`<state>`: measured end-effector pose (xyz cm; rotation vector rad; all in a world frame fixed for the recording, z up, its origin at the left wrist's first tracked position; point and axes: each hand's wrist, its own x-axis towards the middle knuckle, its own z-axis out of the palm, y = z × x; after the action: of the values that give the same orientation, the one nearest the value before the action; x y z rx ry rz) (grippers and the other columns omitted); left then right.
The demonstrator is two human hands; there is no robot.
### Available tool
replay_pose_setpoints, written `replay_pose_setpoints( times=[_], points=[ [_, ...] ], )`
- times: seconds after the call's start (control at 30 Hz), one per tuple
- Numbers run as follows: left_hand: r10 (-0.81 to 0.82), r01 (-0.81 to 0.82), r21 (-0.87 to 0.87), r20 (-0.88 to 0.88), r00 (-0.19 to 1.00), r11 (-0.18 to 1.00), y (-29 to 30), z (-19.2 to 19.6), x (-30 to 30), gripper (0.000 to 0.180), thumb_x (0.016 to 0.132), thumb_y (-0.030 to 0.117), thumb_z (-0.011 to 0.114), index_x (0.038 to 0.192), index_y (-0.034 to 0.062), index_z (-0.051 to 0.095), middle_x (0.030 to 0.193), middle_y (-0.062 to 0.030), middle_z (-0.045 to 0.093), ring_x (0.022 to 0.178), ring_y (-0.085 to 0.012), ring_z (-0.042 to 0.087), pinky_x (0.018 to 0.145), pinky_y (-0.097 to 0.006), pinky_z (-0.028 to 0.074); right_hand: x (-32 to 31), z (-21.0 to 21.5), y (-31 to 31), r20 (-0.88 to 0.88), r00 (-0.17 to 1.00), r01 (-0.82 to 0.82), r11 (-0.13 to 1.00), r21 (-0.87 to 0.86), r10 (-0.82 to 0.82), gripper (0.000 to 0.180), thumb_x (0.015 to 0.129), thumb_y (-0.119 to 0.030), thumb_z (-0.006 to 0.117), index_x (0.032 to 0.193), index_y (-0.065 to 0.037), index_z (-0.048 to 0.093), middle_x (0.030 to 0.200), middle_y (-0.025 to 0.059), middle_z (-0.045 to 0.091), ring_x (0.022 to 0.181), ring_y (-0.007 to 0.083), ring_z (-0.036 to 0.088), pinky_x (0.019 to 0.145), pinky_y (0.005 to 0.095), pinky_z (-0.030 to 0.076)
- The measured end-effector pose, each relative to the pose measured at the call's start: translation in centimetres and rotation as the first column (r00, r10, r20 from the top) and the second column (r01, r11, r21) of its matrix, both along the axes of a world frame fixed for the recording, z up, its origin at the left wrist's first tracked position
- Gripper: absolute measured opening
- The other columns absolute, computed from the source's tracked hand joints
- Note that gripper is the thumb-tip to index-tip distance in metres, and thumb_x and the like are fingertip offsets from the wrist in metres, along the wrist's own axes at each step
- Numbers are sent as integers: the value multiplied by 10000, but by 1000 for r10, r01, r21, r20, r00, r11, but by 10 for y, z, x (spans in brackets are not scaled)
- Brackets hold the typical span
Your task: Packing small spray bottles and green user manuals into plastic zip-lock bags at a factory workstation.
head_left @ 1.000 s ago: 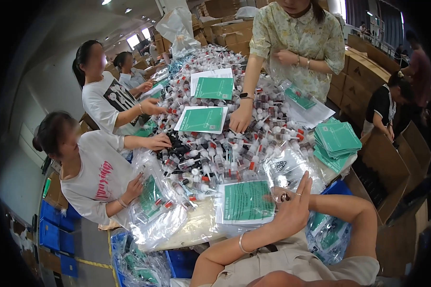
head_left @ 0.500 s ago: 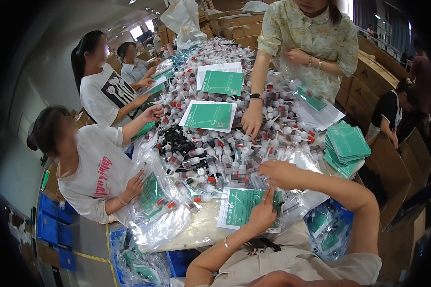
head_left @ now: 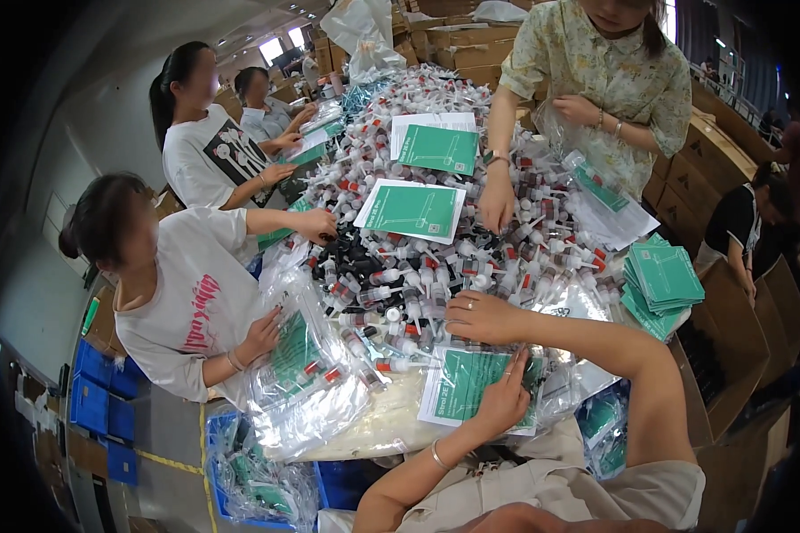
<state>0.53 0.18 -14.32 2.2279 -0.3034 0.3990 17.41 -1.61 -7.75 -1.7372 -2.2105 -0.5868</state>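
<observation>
My left hand (head_left: 504, 395) rests on a clear plastic bag (head_left: 556, 391), two fingers stretched out and the others curled against it; its thumb is hidden. A green-covered booklet (head_left: 469, 382) lies inside or under that film at the near table edge. Farther up, my right hand (head_left: 482, 317), with a ring on one finger, is bent down over the heap of small bottles (head_left: 418, 302) with white nozzle tips and red labels. Its fingers are curled and their tips are out of sight, so whatever they pinch is hidden.
Two more booklets, the nearer green one (head_left: 411, 211) among them, lie on the heap. A stack of green booklets (head_left: 662, 275) stands at the right. Other people work around the table, one hand (head_left: 496, 200) reaching in from across. Blue crates (head_left: 338, 484) and filled bags sit below.
My right hand has moved left and slightly forward onto the bottles. My left hand stays on the bag. The view has shifted slightly, and the hand across the table still touches the heap.
</observation>
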Motion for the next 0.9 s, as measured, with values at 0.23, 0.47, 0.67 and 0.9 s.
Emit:
replay_pose_setpoints(
  times=[0.23, 0.47, 0.67, 0.9],
  points=[
    [14, -43, -116, -239, 971, 992, 11, 4, -3, 388, 790, 25, 534, 1168, 21, 444, 804, -168, 598, 745, -268, 627, 646, -345, 500, -77, 69, -92, -970, 42, 67, 969, -236, -239, 347, 801, -102, 650, 1110, -45, 503, 1004, 82, 620, 888, 217, 624, 751, 353, 487],
    [-161, 84, -328, -216, 963, 941, 13, 75, -2, 676, 785, -47, 473, 1404, -22, 203, 1451, -221, 274, 979, -354, 597, 706, -309, 498, -69, 23, -146, -599, -439, -317, 739, -594, -670, 328, 873, -223, 579, 1117, -14, 518, 943, 75, 633, 783, 175, 644, 649, 293, 513],
    [-149, 151, -25, 58, 987, 988, -8, 119, -16, 774, 702, -73, 454, 1421, -21, 172, 1476, -207, 226, 1118, -389, 514, 779, -358, 486, -61, 6, -106, -733, -259, -243, 777, -581, -629, 241, 891, -216, 539, 1025, -18, 568, 1104, 120, 561, 892, 182, 580, 667, 284, 508],
    [-78, 90, -26, 295, 952, 996, 1, 130, -20, 793, 696, -86, 453, 1426, -28, 150, 1472, -240, 209, 1196, -410, 451, 799, -354, 484, -45, -9, -69, -664, 747, -217, 928, -303, -42, 220, 880, -202, 545, 988, -13, 582, 1014, 132, 600, 843, 173, 586, 666, 296, 503]
  ],
)
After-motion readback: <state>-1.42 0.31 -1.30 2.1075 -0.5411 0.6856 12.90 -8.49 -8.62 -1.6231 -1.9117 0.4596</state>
